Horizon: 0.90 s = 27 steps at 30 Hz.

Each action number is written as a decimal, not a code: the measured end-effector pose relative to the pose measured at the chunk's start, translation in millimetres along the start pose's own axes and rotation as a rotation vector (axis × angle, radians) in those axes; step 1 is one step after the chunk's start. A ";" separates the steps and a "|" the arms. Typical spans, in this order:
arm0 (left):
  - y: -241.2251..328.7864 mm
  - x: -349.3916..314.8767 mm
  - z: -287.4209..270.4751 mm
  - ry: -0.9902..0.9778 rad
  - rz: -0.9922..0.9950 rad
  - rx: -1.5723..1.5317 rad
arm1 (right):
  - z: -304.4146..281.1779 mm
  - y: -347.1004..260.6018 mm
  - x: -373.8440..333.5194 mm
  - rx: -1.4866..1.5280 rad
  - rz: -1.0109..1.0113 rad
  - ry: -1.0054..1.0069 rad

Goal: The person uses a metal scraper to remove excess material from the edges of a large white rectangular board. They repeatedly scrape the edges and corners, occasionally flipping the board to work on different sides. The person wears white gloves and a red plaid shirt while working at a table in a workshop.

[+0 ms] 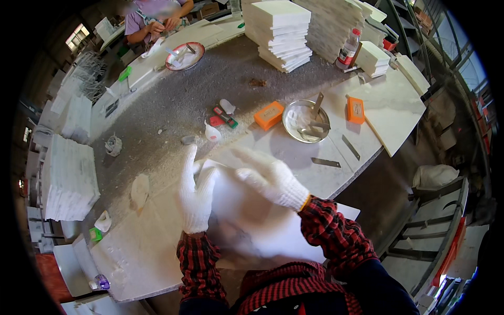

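In a white knit glove, my left hand (195, 197) is upright with its fingers stretched and its thumb apart. My right hand (275, 181), gloved alike, has its fingers spread toward the left hand and slightly smeared by motion. Between and below them is a pale, glossy stone slab (252, 215), blurred, with one corner close to my left thumb. Whether either hand touches the slab is unclear. Beyond my right hand stands a steel bowl (287, 130) of white paste with flat metal blades in it. Two loose metal blades (325, 162) (350, 147) lie to its right.
Orange boxes (269, 115) (355, 110) flank the bowl. Stacked white slabs (278, 37) stand at the back, more (71, 178) at the left. A red-rimmed plate (185, 56) holds paste near another person (157, 21). A bottle (348, 50) stands back right. The table edge (357, 176) is at right.
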<state>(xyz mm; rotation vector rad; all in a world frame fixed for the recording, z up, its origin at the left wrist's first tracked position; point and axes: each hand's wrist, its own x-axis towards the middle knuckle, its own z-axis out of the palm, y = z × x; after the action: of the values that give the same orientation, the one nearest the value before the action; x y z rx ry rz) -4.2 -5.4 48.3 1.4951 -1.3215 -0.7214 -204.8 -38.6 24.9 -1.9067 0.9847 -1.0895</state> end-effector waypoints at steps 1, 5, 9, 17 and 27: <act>-0.4 0.3 0.0 0.008 -0.011 -0.001 | -8.5 8.3 -7.7 -0.007 0.035 0.039; -1.6 -1.7 -0.5 0.026 -0.021 -0.014 | -60.5 32.3 -31.3 -0.105 0.241 0.246; -4.5 -1.3 6.7 0.036 0.009 0.058 | -128.4 68.9 -47.0 -0.808 0.206 0.490; -7.4 -3.9 6.5 0.077 0.093 0.158 | -152.1 76.4 -11.1 -1.112 0.322 -0.004; 12.2 -5.5 8.4 0.080 0.082 0.227 | -138.3 99.3 20.6 -1.314 0.414 -0.163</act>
<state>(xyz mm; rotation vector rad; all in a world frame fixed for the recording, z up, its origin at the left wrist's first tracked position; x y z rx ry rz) -17.7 -1.7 55.7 1.6205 -1.4320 -0.4660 -347.8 -130.1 0.6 -2.4377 2.1713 0.0994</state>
